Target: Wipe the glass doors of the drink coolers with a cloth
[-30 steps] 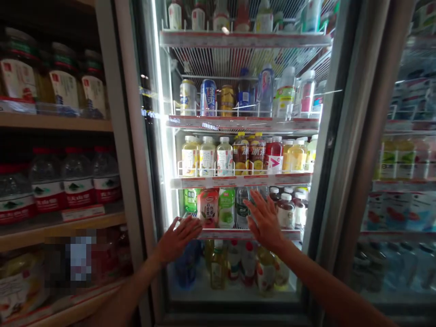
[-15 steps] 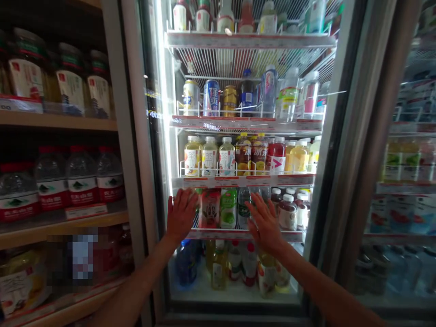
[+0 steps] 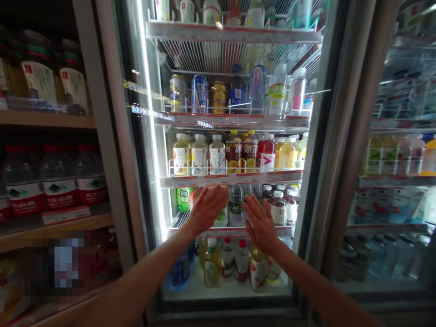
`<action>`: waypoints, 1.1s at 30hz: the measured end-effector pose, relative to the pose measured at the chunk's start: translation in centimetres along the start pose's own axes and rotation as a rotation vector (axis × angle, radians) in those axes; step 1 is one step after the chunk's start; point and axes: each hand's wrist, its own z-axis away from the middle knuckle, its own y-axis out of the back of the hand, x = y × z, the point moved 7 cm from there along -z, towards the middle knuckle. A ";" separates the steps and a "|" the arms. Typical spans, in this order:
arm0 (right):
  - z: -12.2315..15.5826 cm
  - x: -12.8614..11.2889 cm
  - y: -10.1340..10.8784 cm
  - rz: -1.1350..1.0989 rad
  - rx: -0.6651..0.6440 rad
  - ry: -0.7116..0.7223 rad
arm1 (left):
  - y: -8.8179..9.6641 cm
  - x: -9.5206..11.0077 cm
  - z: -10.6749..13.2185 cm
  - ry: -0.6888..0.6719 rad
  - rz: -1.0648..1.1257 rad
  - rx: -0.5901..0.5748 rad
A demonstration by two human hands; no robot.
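Note:
Both of my hands are raised in front of a lit drinks fridge, palms forward, holding nothing. My left hand [image 3: 208, 210] has its fingers stretched out, pointing up and to the right. It covers part of the red and green drink packs on the fourth shelf. My right hand [image 3: 261, 222] is spread just right of it, tilted to the left. Between the hands stands a clear bottle with a dark green label [image 3: 236, 205]. A green carton [image 3: 183, 200] shows left of my left hand, and dark bottles with white caps [image 3: 279, 208] stand right of my right hand.
Tea bottles [image 3: 199, 154] line the middle shelf, with cans [image 3: 199, 94] above. Several bottles [image 3: 212, 265] stand on the fridge floor. A metal door frame [image 3: 344, 150] bounds the right side. Wooden shelves [image 3: 47, 119] at left hold red-capped water bottles [image 3: 60, 181].
My left hand has moved right, closer to my right hand, and now hides the red pack. The fridge and shelves have shifted left in view. My right hand stays nearly in place.

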 end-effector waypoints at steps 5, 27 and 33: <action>1.2 1.4 0.8 0.020 0.009 0.003 | -0.7 2.9 -0.3 -0.335 0.052 -0.037; 5.2 7.6 4.8 0.179 0.020 -0.146 | -2.2 7.7 -7.8 -0.264 0.162 -0.028; 5.9 8.2 6.5 0.088 0.090 -0.179 | -2.3 9.9 -11.2 -0.146 0.171 0.089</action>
